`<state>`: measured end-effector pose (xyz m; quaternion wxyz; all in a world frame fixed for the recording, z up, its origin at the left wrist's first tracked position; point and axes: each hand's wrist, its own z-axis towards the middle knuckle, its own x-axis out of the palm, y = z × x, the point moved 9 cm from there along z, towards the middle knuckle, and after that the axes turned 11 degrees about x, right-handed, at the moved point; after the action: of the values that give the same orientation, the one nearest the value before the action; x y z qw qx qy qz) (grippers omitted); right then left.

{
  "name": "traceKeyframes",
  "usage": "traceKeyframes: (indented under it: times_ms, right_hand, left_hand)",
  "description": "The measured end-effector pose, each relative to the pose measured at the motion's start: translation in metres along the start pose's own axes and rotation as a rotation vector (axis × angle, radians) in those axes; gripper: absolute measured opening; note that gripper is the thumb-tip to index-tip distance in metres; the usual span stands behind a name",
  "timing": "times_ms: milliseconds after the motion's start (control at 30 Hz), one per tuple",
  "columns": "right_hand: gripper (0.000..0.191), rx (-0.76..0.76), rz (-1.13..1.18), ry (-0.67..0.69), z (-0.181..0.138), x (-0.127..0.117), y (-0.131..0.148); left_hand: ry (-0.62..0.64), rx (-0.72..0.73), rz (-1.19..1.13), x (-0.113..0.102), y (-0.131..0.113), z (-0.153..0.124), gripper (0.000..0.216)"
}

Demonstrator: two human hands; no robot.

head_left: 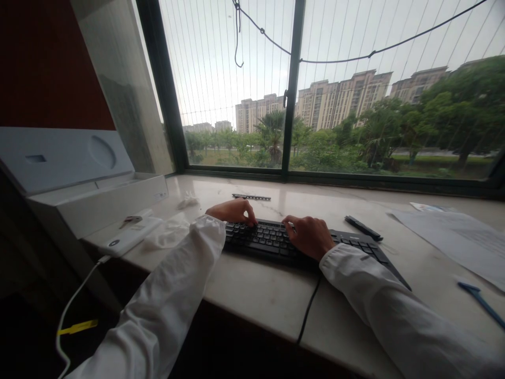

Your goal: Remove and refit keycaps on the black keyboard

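Note:
A black keyboard [272,239] lies on the pale marble-like sill, its cable running off the front edge. My left hand [231,210] is at its far edge, left of the middle, with curled fingers and the thumb and a finger gripping there. My right hand [311,236] rests over the right part of the keys, fingers bent, thumb and forefinger closed at the far edge. Some fingertips are hidden. Behind the keyboard lies a thin dark strip with light spots [251,197]. A black bar-shaped piece [363,227] sits beyond its right end.
To the left are an open white box [106,197], a white device [130,237] with a cable, and crumpled clear plastic [169,231]. Printed sheets [453,237] and a blue tool [483,302] lie on the right. A barred window [292,105] stands behind the sill.

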<state>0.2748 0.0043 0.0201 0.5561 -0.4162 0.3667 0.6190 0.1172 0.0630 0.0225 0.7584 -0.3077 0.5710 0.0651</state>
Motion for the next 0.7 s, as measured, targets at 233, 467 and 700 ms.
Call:
traceKeyframes:
  times_ms: [233, 467, 700]
  right_hand:
    - [0.038, -0.004, -0.001, -0.003, 0.0, 0.001, 0.0]
    - [0.038, -0.01, 0.017, -0.009, 0.0, 0.0, 0.0]
    - [0.038, 0.001, 0.016, 0.01, 0.001, 0.002, 0.0]
  left_hand:
    - [-0.021, -0.138, -0.021, 0.001, 0.011, -0.002, 0.032]
    - [0.042, -0.293, -0.12, 0.014, 0.037, -0.004, 0.046]
    - [0.137, -0.607, -0.108, 0.02, 0.071, -0.007, 0.062]
